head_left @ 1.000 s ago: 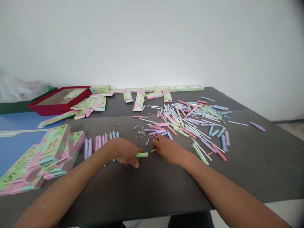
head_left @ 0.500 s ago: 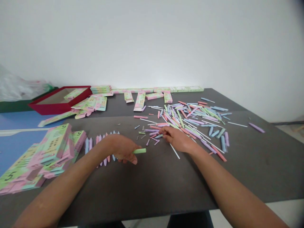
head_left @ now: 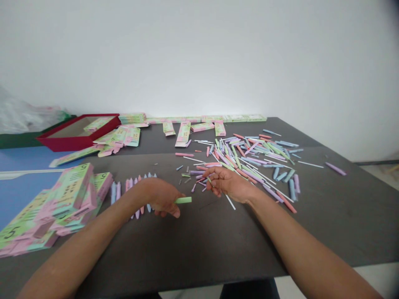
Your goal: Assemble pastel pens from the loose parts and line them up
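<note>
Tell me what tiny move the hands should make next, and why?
Perhaps bring the right hand, pinching a small slender green piece, toward the smooth light-green plastic-looking tube in the left hand: the colours look alike, the two are apart, and the tube's free end sticks out on the right hand's side.

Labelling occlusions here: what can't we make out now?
Head view: green tube, inner end hidden by the left hand.
Head view: pen row, partly behind the left hand and forearm.
Head view: green bit in the right hand, too small to identify.
Head view: bag, cut off by the left edge.
Head view: boxes, fine print too small and blurred.
</note>
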`<control>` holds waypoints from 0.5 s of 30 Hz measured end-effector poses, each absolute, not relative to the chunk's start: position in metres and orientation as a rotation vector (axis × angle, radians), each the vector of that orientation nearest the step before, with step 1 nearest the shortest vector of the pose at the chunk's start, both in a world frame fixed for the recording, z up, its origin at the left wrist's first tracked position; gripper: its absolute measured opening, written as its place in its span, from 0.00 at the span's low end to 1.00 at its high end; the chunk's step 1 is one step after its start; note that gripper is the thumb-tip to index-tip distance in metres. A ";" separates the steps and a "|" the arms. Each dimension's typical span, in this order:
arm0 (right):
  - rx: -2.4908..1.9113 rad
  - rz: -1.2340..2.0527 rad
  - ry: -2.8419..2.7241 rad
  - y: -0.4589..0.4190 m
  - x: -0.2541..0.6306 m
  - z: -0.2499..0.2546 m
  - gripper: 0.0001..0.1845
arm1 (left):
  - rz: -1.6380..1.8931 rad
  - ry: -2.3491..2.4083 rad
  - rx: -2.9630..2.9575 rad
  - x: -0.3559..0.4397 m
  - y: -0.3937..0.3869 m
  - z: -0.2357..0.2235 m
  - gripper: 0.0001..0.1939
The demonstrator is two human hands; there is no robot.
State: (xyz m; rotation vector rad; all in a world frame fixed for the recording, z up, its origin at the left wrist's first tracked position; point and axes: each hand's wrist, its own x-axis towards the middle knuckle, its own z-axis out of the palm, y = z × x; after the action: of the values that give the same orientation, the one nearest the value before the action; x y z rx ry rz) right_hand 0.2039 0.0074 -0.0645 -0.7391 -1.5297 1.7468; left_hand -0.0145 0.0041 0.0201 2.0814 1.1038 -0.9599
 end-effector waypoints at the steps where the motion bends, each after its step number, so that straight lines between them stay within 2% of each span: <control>1: -0.733 1.755 -1.517 0.008 0.204 -0.065 0.16 | -0.959 1.101 2.079 -0.015 0.004 0.020 0.29; 10: -0.622 1.931 -1.316 0.004 0.203 -0.059 0.22 | -0.982 1.142 2.082 -0.012 0.001 0.024 0.24; 15: -0.602 1.952 -1.273 0.004 0.202 -0.060 0.21 | -0.983 1.132 2.065 -0.012 0.002 0.023 0.23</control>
State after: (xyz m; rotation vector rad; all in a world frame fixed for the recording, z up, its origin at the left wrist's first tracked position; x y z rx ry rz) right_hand 0.2021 0.0036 -0.0596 -0.6022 -1.2726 1.9518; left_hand -0.0122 0.0023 0.0229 2.0647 1.1323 -0.9830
